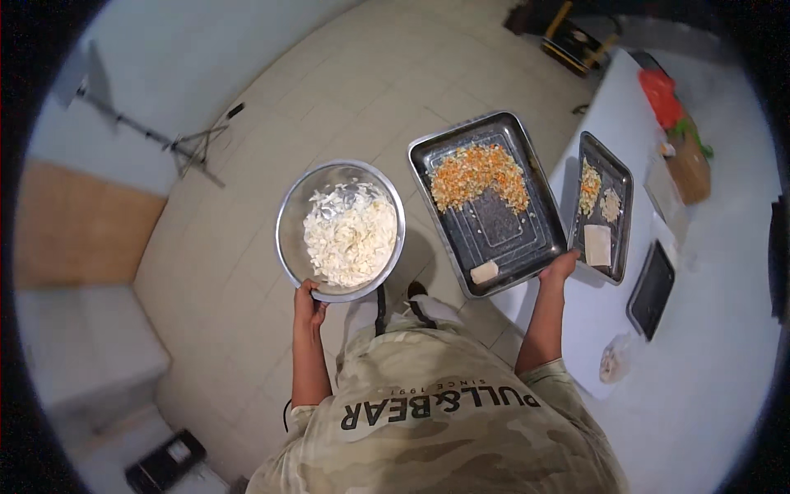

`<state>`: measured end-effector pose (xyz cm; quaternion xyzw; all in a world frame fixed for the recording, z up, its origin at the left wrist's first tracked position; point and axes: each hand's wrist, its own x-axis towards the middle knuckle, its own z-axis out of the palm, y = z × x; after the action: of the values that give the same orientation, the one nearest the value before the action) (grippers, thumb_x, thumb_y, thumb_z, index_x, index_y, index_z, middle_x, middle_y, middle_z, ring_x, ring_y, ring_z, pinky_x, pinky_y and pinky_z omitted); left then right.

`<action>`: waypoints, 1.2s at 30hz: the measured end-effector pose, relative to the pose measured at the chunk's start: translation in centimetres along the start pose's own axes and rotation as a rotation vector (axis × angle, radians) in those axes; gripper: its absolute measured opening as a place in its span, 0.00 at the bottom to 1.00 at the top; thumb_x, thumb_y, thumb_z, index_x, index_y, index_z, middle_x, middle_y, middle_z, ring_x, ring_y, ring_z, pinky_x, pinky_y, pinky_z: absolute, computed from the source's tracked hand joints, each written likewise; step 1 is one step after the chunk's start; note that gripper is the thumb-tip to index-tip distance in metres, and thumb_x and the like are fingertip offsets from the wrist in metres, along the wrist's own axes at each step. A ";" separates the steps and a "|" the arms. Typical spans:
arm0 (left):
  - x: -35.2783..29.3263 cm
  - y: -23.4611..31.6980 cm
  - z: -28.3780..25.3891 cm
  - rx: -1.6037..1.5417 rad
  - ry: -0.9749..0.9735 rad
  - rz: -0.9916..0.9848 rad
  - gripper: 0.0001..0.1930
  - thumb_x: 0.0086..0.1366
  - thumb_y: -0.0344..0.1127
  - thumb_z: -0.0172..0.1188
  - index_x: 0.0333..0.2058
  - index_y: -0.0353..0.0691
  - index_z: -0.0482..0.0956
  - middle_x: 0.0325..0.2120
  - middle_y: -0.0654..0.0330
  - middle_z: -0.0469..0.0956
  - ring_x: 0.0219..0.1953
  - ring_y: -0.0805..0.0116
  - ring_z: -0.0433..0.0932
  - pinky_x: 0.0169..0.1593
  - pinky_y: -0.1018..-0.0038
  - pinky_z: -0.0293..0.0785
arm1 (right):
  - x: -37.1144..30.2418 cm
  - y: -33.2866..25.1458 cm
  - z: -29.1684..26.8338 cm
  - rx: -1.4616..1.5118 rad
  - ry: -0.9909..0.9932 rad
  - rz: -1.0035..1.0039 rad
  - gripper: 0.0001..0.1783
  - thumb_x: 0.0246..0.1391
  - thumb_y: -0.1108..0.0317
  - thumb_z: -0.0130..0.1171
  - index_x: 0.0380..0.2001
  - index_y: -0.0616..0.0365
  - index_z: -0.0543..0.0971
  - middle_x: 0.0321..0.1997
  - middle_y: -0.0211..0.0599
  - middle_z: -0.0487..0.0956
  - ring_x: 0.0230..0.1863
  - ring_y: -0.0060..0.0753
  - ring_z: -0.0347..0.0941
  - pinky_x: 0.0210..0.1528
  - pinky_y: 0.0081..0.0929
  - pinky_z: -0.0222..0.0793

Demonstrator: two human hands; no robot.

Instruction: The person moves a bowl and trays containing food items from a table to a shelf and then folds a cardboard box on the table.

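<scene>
My left hand [309, 303] grips the near rim of a round steel bowl [282, 216], its thumb over the edge. Pale, whitish shreds [352, 239] fill much of the bowl. In my right hand [561, 267] is the near right corner of a rectangular metal tray [502, 226], held out above the floor beside the table. Finely chopped orange and pale yellow pieces [477, 177] lie heaped in the tray's far half. A small beige block [485, 272] rests in its near left corner. The fingers under both rims are hidden.
On the white table [588, 321] to my right, a second tray [623, 210] holds chopped pieces, pale bits and a cream block [598, 245]. Around it are a black tray [652, 290], a clear bag [613, 360] and a red bag [661, 97]. A tripod [193, 148] stands at the far left.
</scene>
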<state>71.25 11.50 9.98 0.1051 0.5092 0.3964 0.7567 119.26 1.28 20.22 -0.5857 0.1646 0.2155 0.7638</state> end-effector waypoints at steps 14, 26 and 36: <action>-0.7 0.1 3.5 -0.215 0.108 0.189 0.08 0.48 0.31 0.44 0.28 0.36 0.64 0.24 0.61 0.67 0.25 0.69 0.70 0.28 0.74 0.71 | 2.9 -0.6 1.1 -0.176 0.025 -0.101 0.33 0.50 0.48 0.27 0.49 0.67 0.57 0.51 0.46 0.61 0.50 0.44 0.60 0.50 0.36 0.55; -0.5 -3.1 4.1 -0.107 0.158 0.218 0.13 0.46 0.29 0.44 0.34 0.36 0.64 0.27 0.60 0.67 0.26 0.70 0.68 0.25 0.77 0.68 | 7.3 -5.2 1.2 -0.213 -0.135 -0.137 0.32 0.50 0.49 0.25 0.50 0.64 0.57 0.51 0.44 0.61 0.50 0.43 0.59 0.52 0.37 0.54; -0.9 -4.0 -5.4 -0.218 0.269 0.322 0.12 0.45 0.29 0.44 0.32 0.34 0.64 0.29 0.57 0.68 0.32 0.64 0.70 0.34 0.65 0.71 | 4.1 2.8 6.3 -0.233 -0.163 -0.028 0.32 0.50 0.52 0.27 0.48 0.71 0.57 0.48 0.49 0.63 0.44 0.46 0.65 0.43 0.40 0.65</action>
<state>68.49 6.86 5.88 0.0487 0.5364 0.5749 0.6159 121.23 8.51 17.46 -0.6532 0.0678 0.2691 0.7045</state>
